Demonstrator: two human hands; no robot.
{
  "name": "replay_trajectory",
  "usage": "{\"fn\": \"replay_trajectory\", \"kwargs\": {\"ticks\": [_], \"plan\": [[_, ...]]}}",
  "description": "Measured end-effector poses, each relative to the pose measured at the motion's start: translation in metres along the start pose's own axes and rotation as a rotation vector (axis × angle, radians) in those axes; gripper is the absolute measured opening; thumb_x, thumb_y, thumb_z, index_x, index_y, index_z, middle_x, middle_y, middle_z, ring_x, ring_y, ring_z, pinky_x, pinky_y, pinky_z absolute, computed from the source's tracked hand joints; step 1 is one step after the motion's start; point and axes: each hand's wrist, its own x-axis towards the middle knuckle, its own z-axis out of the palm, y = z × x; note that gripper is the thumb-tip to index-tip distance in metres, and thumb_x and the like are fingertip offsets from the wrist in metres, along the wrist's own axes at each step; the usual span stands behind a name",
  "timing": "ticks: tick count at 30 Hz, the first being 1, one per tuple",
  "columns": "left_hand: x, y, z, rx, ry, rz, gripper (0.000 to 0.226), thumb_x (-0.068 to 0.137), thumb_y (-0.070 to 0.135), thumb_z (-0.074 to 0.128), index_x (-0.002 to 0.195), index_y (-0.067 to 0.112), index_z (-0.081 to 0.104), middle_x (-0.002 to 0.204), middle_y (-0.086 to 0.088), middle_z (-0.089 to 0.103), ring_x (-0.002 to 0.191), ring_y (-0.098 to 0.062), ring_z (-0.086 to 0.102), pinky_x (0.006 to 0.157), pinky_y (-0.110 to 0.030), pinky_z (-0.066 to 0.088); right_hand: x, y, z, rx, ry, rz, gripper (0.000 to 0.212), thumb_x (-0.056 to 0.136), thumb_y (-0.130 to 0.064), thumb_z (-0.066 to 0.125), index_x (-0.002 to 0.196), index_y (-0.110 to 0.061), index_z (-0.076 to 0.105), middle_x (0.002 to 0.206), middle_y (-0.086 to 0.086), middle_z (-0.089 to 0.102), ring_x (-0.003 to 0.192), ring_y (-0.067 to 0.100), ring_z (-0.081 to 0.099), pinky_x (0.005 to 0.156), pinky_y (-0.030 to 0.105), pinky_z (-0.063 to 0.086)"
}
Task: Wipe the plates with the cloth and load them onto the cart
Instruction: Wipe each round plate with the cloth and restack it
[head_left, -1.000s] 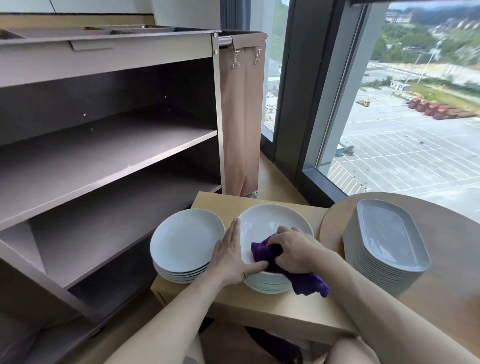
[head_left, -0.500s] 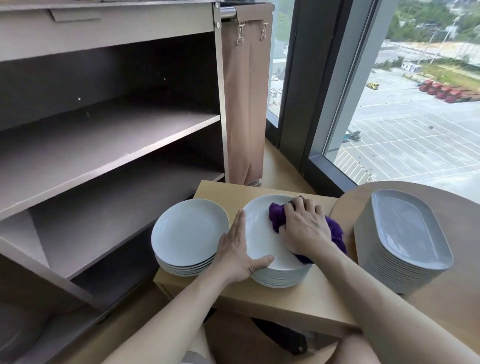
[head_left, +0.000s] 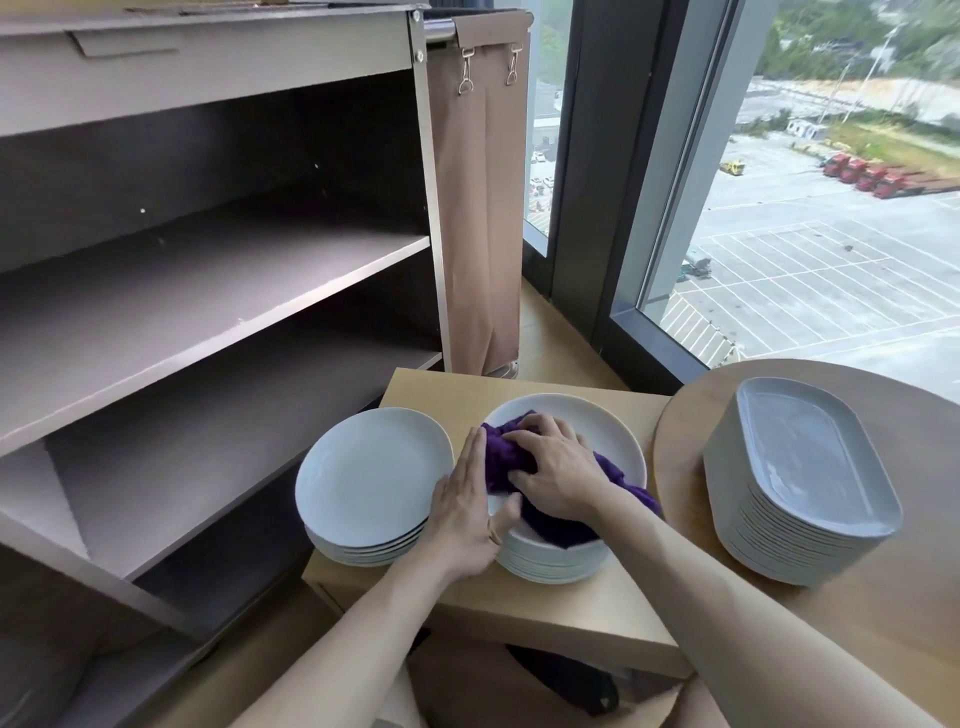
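Low wooden table (head_left: 545, 613) nearest the person carries two stacks of round plates. On the right stack (head_left: 556, 564), the right hand (head_left: 558, 473) bunches the purple cloth (head_left: 550, 525) under curled fingers and presses it into the top plate (head_left: 613, 431), with the cloth trailing over the near rim. The left hand (head_left: 470, 514) lies flat, fingers straight, against that stack's left edge, thumb on the rim, steadying it. Wiping looks to be the step in hand. Next, I judge, the plate must be lifted clear and carried left to the cart (head_left: 260, 306), whose shelves stand beyond the left stack (head_left: 371, 478).
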Motion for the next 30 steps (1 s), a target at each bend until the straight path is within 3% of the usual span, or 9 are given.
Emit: {"fn": "replay_trajectory", "kwargs": {"ticks": [6, 10, 13, 16, 21, 30], "plan": [[-0.001, 0.001, -0.002, 0.009, -0.006, -0.006, 0.101, 0.089, 0.075, 0.023, 0.161, 0.015, -0.015, 0.170, -0.001, -0.013, 0.156, -0.019, 0.008, 0.123, -0.034, 0.018, -0.027, -0.002, -0.008, -0.055, -0.109, -0.076, 0.051, 0.097, -0.043, 0.054, 0.147, -0.037, 0.052, 0.148, -0.004, 0.041, 0.138, 0.024, 0.030, 0.113, 0.043, 0.027], [0.000, 0.004, -0.005, -0.003, -0.008, -0.007, 0.114, 0.080, 0.089, 0.016, 0.161, 0.015, -0.012, 0.171, -0.002, -0.011, 0.155, -0.021, 0.012, 0.122, -0.034, 0.020, -0.040, 0.000, -0.021, -0.117, -0.155, -0.088, 0.049, 0.098, -0.038, 0.056, 0.146, -0.035, 0.053, 0.142, -0.003, 0.043, 0.132, 0.025, 0.035, 0.109, 0.043, 0.034], [0.000, 0.004, -0.004, 0.003, -0.014, -0.020, 0.109, 0.085, 0.083, 0.029, 0.161, 0.017, -0.015, 0.170, 0.000, -0.013, 0.156, -0.018, 0.006, 0.123, -0.034, 0.015, -0.046, 0.003, -0.029, -0.171, -0.167, -0.056, 0.047, 0.096, -0.034, 0.056, 0.143, -0.033, 0.056, 0.138, -0.001, 0.045, 0.126, 0.025, 0.040, 0.106, 0.043, 0.039], [0.001, 0.002, -0.002, -0.009, -0.005, -0.034, 0.102, 0.093, 0.071, 0.040, 0.161, 0.020, -0.016, 0.170, 0.005, -0.014, 0.156, -0.014, 0.003, 0.123, -0.032, 0.012, -0.049, 0.013, -0.038, -0.231, -0.123, 0.023, 0.042, 0.092, -0.033, 0.056, 0.134, -0.032, 0.060, 0.131, 0.000, 0.049, 0.116, 0.024, 0.043, 0.099, 0.041, 0.041], [0.002, -0.002, 0.002, -0.027, 0.009, -0.031, 0.093, 0.102, 0.054, 0.048, 0.161, 0.020, -0.015, 0.170, 0.005, -0.014, 0.156, -0.013, 0.002, 0.123, -0.029, 0.010, -0.038, 0.024, -0.040, -0.318, 0.029, 0.182, 0.043, 0.092, -0.037, 0.062, 0.132, -0.022, 0.061, 0.137, 0.008, 0.050, 0.122, 0.029, 0.043, 0.101, 0.044, 0.041], [0.003, -0.001, 0.003, -0.049, 0.015, -0.027, 0.093, 0.102, 0.049, 0.050, 0.161, 0.019, -0.015, 0.170, 0.005, -0.014, 0.156, -0.012, -0.002, 0.125, -0.034, 0.010, -0.018, 0.017, -0.023, -0.303, 0.119, 0.166, 0.043, 0.091, -0.039, 0.047, 0.128, -0.016, 0.051, 0.141, 0.013, 0.045, 0.127, 0.035, 0.040, 0.103, 0.049, 0.036]]}}
